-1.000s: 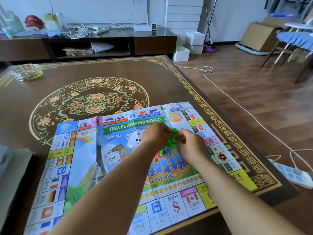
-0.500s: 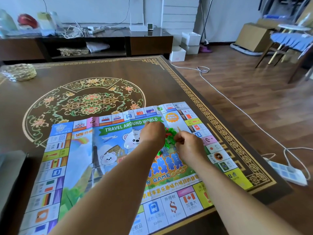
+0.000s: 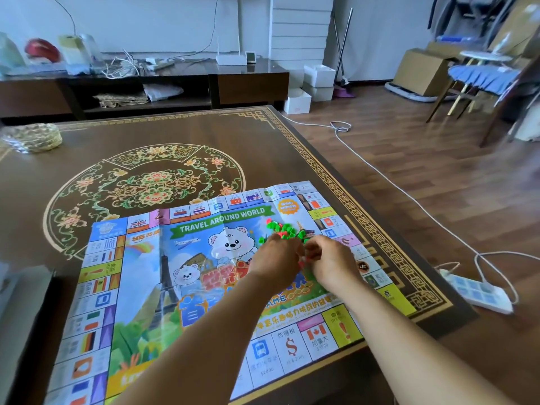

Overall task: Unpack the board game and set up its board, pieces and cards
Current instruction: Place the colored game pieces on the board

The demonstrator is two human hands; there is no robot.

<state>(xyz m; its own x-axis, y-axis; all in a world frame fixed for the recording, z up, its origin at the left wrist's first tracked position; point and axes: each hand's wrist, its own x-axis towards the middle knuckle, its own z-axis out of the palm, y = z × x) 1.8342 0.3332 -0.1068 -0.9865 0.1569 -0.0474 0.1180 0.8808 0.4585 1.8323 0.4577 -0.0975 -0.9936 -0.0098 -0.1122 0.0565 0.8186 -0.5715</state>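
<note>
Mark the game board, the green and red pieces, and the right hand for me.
game board (image 3: 140, 290): head view, on its printed middle left of the hands.
green and red pieces (image 3: 282, 228): head view, on the cluster's green top.
right hand (image 3: 331, 257): head view, on its back.

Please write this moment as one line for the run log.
board: unfolded on table | both hands: holding green pieces above board | cards: unseen
</note>
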